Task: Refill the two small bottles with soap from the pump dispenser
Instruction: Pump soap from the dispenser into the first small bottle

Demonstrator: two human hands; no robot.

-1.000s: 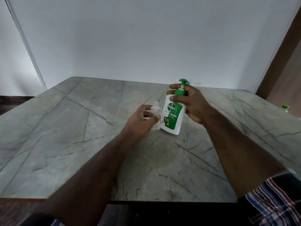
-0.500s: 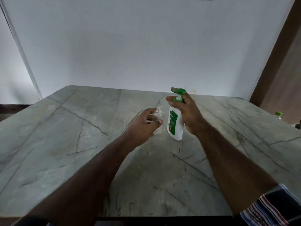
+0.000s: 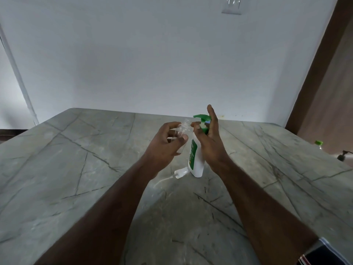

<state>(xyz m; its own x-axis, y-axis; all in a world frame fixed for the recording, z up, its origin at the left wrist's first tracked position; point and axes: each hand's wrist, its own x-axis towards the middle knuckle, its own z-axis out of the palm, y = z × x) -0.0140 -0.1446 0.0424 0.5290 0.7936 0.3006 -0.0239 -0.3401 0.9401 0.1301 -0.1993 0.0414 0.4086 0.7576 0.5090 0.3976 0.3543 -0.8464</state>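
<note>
- My left hand (image 3: 164, 142) has lifted the clear small bottle (image 3: 182, 131), gripping it, mouth beside the green nozzle.
- My right hand (image 3: 209, 138) holds the Dettol pump dispenser (image 3: 195, 161), index finger now raised; pumping looks imminent.

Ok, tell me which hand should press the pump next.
Right. The right hand already sits at the green pump of the soap dispenser, while the left hand holds the small clear bottle beside the nozzle.
</note>
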